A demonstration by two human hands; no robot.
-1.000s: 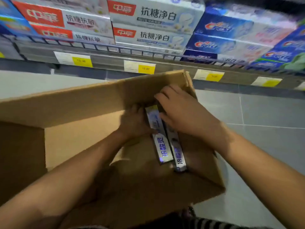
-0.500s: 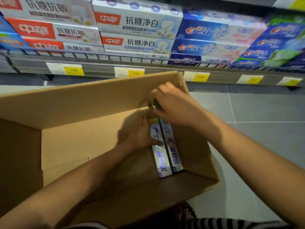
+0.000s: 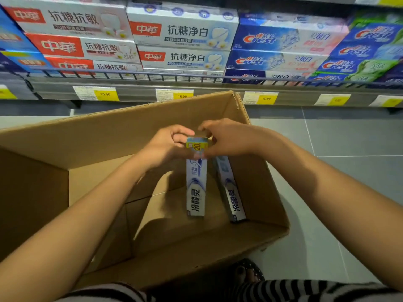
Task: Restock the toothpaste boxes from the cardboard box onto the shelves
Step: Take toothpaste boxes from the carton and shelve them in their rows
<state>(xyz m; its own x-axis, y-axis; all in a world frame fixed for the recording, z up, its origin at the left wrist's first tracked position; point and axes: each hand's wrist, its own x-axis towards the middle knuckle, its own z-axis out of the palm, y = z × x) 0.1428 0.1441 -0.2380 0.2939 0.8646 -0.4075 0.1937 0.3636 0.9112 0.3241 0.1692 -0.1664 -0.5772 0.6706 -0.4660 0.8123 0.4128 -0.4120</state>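
An open cardboard box (image 3: pixel 65 136) sits on the floor below me. A white and blue toothpaste box (image 3: pixel 195 188) is tilted up out of it, far end raised. My left hand (image 3: pixel 168 147) and my right hand (image 3: pixel 226 138) both pinch that raised end, which has a yellow patch. A second toothpaste box (image 3: pixel 231 192) of the same kind lies against the right inner wall of the cardboard box, untouched. The shelf (image 3: pixel 196 92) ahead is packed with stacked toothpaste boxes.
Red and white toothpaste cartons (image 3: pixel 181 33) and blue Crest cartons (image 3: pixel 283 40) fill the shelf behind a wire rail. Yellow price tags (image 3: pixel 105 94) line the shelf edge. Grey tiled floor (image 3: pixel 349 138) lies to the right. My foot (image 3: pixel 248 271) is just behind the cardboard box.
Both hands have lifted the far end of one toothpaste box up from the bottom of the cardboard box. The other box stayed by the right wall.
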